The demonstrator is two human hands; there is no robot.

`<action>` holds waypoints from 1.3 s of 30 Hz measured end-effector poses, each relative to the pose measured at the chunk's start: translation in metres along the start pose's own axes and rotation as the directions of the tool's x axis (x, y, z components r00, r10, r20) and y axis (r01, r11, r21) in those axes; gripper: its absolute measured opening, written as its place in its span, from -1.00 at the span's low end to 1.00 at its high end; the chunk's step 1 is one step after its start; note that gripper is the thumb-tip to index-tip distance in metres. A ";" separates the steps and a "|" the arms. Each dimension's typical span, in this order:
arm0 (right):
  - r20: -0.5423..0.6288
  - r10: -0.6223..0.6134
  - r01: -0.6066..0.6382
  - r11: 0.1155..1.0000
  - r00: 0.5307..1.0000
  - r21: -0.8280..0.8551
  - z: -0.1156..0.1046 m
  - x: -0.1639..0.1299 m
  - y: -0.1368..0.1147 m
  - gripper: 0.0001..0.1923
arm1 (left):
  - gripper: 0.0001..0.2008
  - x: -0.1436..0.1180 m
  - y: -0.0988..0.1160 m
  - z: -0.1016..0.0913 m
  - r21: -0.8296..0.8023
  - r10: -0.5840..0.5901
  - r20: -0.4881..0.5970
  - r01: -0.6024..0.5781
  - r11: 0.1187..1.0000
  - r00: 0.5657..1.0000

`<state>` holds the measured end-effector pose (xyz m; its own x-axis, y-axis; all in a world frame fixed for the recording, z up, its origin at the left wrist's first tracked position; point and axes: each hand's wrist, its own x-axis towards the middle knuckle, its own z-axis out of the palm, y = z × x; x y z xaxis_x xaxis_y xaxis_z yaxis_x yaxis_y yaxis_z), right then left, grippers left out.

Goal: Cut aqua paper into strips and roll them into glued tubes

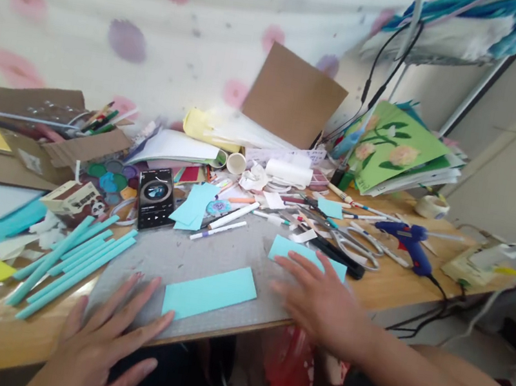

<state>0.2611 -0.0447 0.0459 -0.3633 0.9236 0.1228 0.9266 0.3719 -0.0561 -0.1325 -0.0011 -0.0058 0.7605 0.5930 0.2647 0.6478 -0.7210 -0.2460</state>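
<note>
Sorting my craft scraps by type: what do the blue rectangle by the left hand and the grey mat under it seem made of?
The blue rectangle looks like thin matte paper or card: flat, crisp-edged, no shine. The grey mat seems felt or a worn cutting mat; its dull, speckled surface leaves that open.

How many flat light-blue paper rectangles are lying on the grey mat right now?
2. One paper rectangle lies beside the left hand; the other paper rectangle sits partly under the right hand. More blue scraps lie beyond the grey mat.

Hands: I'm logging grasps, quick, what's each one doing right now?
Left hand: open, flat on the grey mat, holding nothing.
Right hand: open, fingers on a blue paper.
</note>
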 end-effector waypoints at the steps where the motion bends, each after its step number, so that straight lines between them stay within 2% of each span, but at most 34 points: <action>1: -0.032 0.058 -0.059 0.998 0.998 -0.018 -0.004 0.001 0.014 -0.66 | -0.49 0.001 -0.002 -0.002 -0.006 -0.006 -0.004 0.006 1.000 1.000; 4: -0.103 0.255 -0.261 0.964 0.961 -0.052 -0.012 0.004 0.061 -0.66 | -0.59 0.017 -0.004 -0.017 -0.078 -0.058 -0.088 0.052 0.996 0.994; 7: -0.062 0.334 -0.338 0.939 0.941 -0.067 -0.013 0.009 0.094 -0.74 | -0.61 0.051 0.004 -0.036 -0.197 -0.039 -0.171 0.005 0.980 0.985; 8: -0.037 0.343 -0.344 0.936 0.939 -0.069 -0.012 0.011 0.099 -0.72 | -0.59 0.064 0.009 -0.040 -0.240 -0.010 -0.161 -0.029 0.970 0.987; 12: 0.000 0.379 -0.378 0.924 0.925 -0.056 -0.011 0.021 0.100 -0.69 | -0.49 0.112 0.033 -0.044 -0.280 0.074 0.011 -0.068 0.957 0.997; 16: -0.139 0.452 -0.456 0.890 0.881 0.001 -0.027 0.018 0.097 -0.71 | -0.43 0.132 0.044 -0.039 -0.284 0.083 0.113 -0.048 0.958 0.990; 19: -0.254 0.434 -0.431 0.900 0.864 0.073 -0.039 0.001 0.089 -0.68 | -0.53 0.134 0.041 -0.038 -0.315 0.091 0.160 -0.036 0.949 0.983; 21: -0.257 0.361 -0.342 0.932 0.896 0.119 -0.039 -0.015 0.075 -0.65 | -0.62 0.133 0.037 -0.038 -0.352 0.114 0.184 -0.043 0.935 0.976; 25: -0.141 0.188 -0.159 0.967 0.972 0.197 -0.020 -0.049 0.032 -0.69 | -0.74 0.133 0.030 -0.034 -0.422 0.168 0.200 -0.069 0.904 0.965; 28: -0.043 0.131 -0.116 0.963 0.990 0.245 -0.005 -0.067 0.004 -0.60 | -0.77 0.131 0.029 -0.028 -0.455 0.188 0.184 -0.086 0.886 0.965; 30: -0.020 0.114 -0.105 0.963 0.993 0.247 0.001 -0.074 -0.008 -0.53 | -0.74 0.130 0.029 -0.024 -0.467 0.198 0.164 -0.101 0.878 0.966; 34: -0.029 0.079 -0.072 0.975 0.996 0.210 0.007 -0.080 -0.020 -0.50 | -0.66 0.129 0.031 -0.021 -0.478 0.271 0.110 -0.189 0.858 0.956; 39: -0.049 0.043 -0.034 0.985 0.998 0.172 0.012 -0.085 -0.022 -0.52 | -0.67 0.139 0.024 -0.022 -0.472 0.397 0.115 -0.301 0.828 0.910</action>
<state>0.2709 -0.1301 0.0252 -0.3181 0.9330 0.1685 0.9078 0.3510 -0.2296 -0.0119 0.0557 0.0459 0.9549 0.2948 0.0358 0.2860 -0.9453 0.1569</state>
